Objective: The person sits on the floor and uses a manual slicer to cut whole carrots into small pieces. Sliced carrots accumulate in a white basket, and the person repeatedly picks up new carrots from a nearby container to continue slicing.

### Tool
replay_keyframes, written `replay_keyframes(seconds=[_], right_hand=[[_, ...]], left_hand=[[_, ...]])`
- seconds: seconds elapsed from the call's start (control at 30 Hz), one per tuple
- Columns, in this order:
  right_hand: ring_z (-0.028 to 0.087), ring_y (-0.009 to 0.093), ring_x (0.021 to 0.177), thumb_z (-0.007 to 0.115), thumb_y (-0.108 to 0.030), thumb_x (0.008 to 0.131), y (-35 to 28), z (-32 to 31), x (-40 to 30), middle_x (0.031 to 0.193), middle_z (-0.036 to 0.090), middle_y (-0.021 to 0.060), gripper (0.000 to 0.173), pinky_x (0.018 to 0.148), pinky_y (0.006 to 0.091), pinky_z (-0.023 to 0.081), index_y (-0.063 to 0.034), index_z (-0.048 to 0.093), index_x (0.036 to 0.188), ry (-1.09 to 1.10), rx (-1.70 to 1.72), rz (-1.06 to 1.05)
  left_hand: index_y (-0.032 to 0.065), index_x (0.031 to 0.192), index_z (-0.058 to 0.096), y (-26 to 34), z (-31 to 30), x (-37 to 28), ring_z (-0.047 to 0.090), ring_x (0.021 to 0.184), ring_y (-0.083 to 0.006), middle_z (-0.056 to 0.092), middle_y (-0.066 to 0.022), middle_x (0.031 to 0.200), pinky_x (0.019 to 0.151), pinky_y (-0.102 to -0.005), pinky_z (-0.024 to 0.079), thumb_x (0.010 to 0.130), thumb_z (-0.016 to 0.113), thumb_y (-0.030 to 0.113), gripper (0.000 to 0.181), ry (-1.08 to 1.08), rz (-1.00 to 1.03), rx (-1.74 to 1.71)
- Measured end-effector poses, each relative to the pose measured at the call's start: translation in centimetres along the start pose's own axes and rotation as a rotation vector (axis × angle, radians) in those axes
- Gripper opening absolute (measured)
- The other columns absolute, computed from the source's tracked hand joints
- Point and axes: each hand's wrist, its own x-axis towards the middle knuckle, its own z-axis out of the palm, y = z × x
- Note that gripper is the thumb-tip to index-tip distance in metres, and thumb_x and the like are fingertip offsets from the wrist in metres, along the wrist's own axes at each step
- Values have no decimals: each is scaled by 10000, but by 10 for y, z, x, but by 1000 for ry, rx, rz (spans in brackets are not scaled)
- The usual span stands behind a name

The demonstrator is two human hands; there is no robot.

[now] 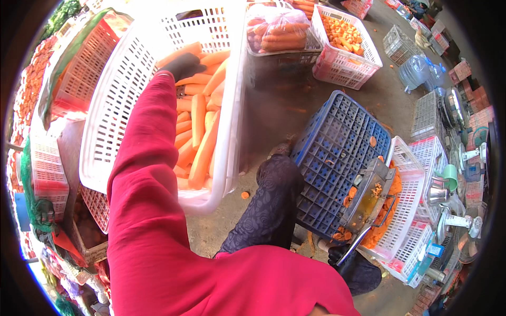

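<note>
My left hand [182,66], in a dark glove, reaches into a tall white plastic basket [118,98]. It touches peeled carrots [203,130] heaped there; whether its fingers are closed around one cannot be made out. Low on the right, my black-gloved right hand [337,254] is closed around the end of a long metal handle [354,247]. That handle joins a metal cutter [365,195] resting on an upturned blue plastic crate [336,146]. Carrot pieces [350,196] lie beside the cutter. Beyond it, cut carrot [381,225] fills part of a white basket [411,177].
A crate with bagged carrots [284,37] stands ahead, next to a white crate of carrot chunks [342,33]. Large plastic bottles [415,71] and a wire-like crate [399,43] are at the far right. My knee [276,173] is between basket and blue crate. Red baskets [85,67] line the left.
</note>
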Motion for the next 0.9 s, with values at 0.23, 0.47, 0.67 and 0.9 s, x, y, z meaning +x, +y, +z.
replay_keyframes(seconds=[0.23,0.47,0.67,0.9], right_hand=[[592,243,858,513,-336,966,1,13,-14,967,613,95,364,744,376,488,-49,540,1187,-47,-39,-3],[603,278,803,547,-326,946,-14,-19,-36,915,619,116,361,701,404,494,-43,533,1169,237,14,-207],[612,307,756,575,-316,929,-102,-92,-33,870,625,134,362,664,427,498,-38,526,1154,525,-280,-559],[616,397,756,637,-327,868,-131,-110,-13,832,611,194,441,638,465,494,-50,474,1171,636,-323,-695]], left_hand=[[44,885,647,-53,150,-2,613,741,-187,641,-84,768,643,-306,474,889,584,258,223,204,433,-83],[104,828,582,3,27,6,510,532,-137,547,-33,660,464,-284,393,874,638,355,262,-86,-509,-1238],[6,1142,554,-93,-48,-104,565,774,-138,608,-45,920,700,-269,465,961,535,109,210,393,22,-651],[21,1278,518,100,-141,-112,550,776,-130,599,-44,1022,711,-249,456,944,556,111,348,736,191,-1541]])
